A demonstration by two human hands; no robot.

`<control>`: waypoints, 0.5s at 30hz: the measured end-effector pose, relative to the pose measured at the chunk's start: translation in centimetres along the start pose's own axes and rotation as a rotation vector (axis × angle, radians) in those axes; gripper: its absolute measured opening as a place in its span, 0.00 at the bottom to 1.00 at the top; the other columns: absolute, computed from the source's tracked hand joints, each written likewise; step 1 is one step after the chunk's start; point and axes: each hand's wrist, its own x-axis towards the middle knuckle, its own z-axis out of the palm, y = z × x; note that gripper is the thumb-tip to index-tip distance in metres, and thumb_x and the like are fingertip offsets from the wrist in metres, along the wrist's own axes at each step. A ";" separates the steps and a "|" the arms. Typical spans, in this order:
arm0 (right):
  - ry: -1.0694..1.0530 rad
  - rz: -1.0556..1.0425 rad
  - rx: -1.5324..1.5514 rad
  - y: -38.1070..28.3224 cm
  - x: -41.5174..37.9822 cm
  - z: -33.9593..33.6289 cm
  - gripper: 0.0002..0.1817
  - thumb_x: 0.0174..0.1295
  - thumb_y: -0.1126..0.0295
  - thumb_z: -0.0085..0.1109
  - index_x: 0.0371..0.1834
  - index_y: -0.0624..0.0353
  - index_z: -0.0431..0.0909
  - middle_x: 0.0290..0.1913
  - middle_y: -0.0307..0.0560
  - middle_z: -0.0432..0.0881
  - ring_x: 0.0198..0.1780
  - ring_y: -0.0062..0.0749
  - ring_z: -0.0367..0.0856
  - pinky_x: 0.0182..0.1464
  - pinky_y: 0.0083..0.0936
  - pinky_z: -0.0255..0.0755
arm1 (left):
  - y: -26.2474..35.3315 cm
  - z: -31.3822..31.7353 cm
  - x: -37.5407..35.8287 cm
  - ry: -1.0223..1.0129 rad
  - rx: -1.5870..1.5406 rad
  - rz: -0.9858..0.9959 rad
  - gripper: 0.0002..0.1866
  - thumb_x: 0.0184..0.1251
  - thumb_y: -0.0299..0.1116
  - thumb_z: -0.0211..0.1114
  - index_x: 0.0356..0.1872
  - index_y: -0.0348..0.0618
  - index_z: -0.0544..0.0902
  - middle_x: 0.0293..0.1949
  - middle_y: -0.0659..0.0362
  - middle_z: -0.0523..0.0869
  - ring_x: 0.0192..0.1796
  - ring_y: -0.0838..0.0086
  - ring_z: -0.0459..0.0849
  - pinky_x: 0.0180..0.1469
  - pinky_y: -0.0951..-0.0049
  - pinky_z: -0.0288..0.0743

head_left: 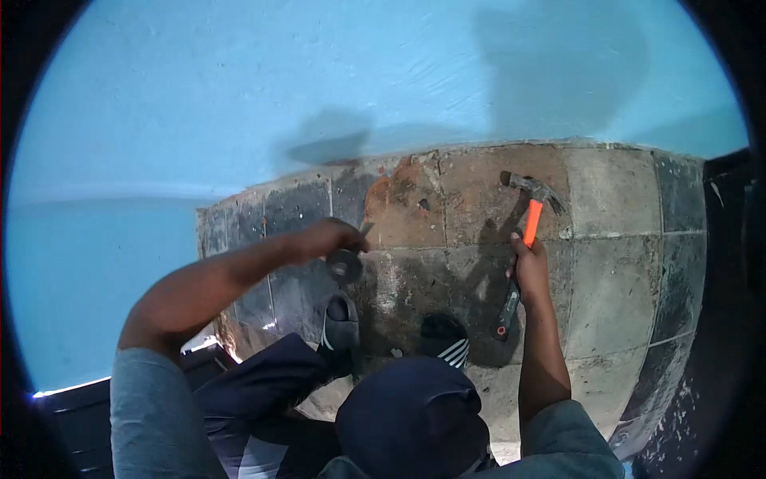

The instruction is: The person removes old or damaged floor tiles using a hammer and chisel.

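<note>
My right hand (529, 270) is closed around the handle of a claw hammer (532, 222). Orange covers the upper handle, the lower end is black, and the metal head points away from me above the tiles. On the left, my left hand (331, 236) is closed on a dark tool with a round disc-shaped end (344, 267). A thin part of that tool shows past the fingers, and the hand hides the rest. Close beyond the left hand lies a bare reddish-brown patch of floor (403, 203), with a small dark chip (424, 204) on it.
A light blue wall (359, 72) rises beyond the worn tiled floor (614, 279). My feet in dark striped sandals (341, 323) rest near the hands. A dark panel (730, 263) borders the right side. Shadows fall across wall and floor.
</note>
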 end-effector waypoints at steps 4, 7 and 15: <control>-0.031 0.042 0.070 -2.1 -0.4 -0.9 0.15 0.73 0.60 0.60 0.43 0.63 0.75 0.21 0.37 0.70 0.17 0.26 0.70 0.20 0.25 0.68 | 2.8 -3.6 -0.4 -0.095 0.260 -0.016 0.18 0.71 0.30 0.63 0.61 0.44 0.84 0.56 0.52 0.87 0.59 0.63 0.85 0.60 0.61 0.80; -0.059 0.027 -0.054 -2.2 0.1 -2.4 0.17 0.72 0.59 0.60 0.45 0.66 0.76 0.23 0.39 0.72 0.19 0.26 0.73 0.21 0.28 0.69 | 3.8 -4.0 1.2 -0.127 0.261 0.009 0.21 0.69 0.27 0.65 0.63 0.43 0.81 0.55 0.52 0.87 0.59 0.64 0.85 0.59 0.60 0.81; -0.054 -0.071 -0.415 -2.6 2.2 -4.9 0.19 0.66 0.57 0.63 0.41 0.67 0.80 0.26 0.46 0.80 0.24 0.34 0.80 0.28 0.34 0.74 | 9.0 -1.6 5.3 0.134 0.680 0.430 0.27 0.63 0.42 0.74 0.60 0.41 0.80 0.52 0.43 0.86 0.54 0.51 0.85 0.53 0.52 0.79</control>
